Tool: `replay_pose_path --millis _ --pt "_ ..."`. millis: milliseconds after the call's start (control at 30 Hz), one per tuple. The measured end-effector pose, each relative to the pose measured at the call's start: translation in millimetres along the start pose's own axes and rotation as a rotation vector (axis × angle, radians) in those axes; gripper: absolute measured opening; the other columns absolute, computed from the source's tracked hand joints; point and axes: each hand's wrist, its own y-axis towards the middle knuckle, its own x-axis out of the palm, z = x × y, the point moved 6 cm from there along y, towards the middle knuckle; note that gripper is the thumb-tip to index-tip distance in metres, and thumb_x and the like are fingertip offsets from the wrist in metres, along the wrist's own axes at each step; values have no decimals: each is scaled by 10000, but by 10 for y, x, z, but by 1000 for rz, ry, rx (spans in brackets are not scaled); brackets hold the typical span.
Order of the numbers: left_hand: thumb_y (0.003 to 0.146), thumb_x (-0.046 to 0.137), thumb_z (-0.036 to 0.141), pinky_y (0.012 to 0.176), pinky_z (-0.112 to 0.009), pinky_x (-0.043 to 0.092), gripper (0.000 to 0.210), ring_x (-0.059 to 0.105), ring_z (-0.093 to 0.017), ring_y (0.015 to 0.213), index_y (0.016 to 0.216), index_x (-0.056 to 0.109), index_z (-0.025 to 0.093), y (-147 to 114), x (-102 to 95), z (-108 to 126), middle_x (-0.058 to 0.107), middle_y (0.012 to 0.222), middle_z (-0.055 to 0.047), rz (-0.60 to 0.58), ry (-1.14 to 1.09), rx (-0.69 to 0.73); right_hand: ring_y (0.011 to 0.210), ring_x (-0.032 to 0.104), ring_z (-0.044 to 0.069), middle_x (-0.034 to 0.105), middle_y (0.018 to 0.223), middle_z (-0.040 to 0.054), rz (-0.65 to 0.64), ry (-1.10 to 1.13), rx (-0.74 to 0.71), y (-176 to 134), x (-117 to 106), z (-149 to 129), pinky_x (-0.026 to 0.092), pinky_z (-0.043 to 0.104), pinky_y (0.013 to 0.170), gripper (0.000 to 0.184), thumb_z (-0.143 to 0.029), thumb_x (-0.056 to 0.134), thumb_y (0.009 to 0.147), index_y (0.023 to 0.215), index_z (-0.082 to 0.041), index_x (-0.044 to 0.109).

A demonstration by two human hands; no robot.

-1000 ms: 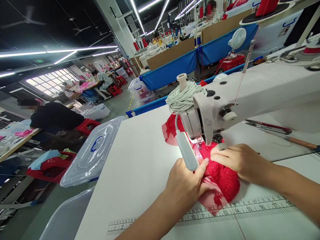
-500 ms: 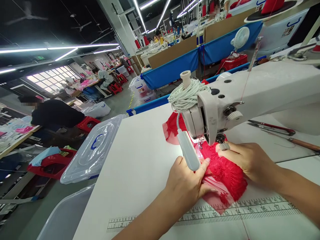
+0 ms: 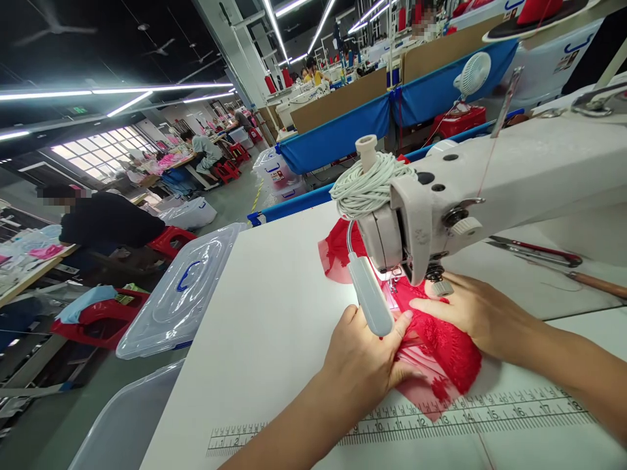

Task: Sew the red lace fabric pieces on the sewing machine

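Red lace fabric [image 3: 453, 356] with a sheer mesh edge lies under the needle area of a white sewing machine [image 3: 519, 170]. My left hand [image 3: 360, 359] rests on its near left side, thumb and forefinger apart on the mesh; the lamp partly covers the other fingers. On the lace's right side lies my right hand [image 3: 482, 316], open, its thumb stretched across the fabric toward the presser foot [image 3: 393, 284]. The machine head hides some of its fingertips. A small grey lamp [image 3: 372, 297] lights the stitching spot. More red fabric [image 3: 343, 248] spreads behind the machine head.
A printed ruler [image 3: 399, 424] runs along the near tabletop [image 3: 245, 326]. Tweezers or snips [image 3: 536, 250] and a wooden-handled tool [image 3: 597, 284] lie at right. A lidded clear bin [image 3: 183, 287] stands left of the table. Coiled pale cord [image 3: 369, 186] sits on the machine.
My right hand has loosened from a bunched grip and its fingers now stretch flatter, its thumb farther left over the lace. My left hand stays nearly in place.
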Motion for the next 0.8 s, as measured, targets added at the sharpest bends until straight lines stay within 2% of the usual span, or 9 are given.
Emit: replay_pose_path --millis 200,300,567,800 --pt "948 342 700 646 -317 360 678 593 -239 733 1268 647 186 -15 30 5 627 698 -72 -28 13 -3 623 352 175 446 641 28 140 -147 -167 29 -114 -119 296 289 534 463 -115 271 999 704 -183 622" --pt "957 317 693 646 -315 356 683 598 -241 742 1282 640 186 -20 36 1 629 698 -76 -33 12 -2 626 375 168 471 650 29 130 -149 -170 28 -125 -115 303 280 529 426 -97 305 984 711 -179 621" --pt "976 109 671 691 -341 376 781 598 -243 754 1297 632 188 -12 41 -35 641 731 -87 -50 -41 -23 637 404 183 490 655 27 74 -173 -123 -14 -50 -49 293 288 503 362 -85 338 956 870 -189 674" --pt "956 212 710 721 -343 390 733 583 -240 816 1277 642 211 15 23 -60 668 841 -97 -39 -36 -54 633 408 185 486 649 34 89 -184 -109 -9 -42 -44 286 298 512 367 -85 343 947 698 -199 587"
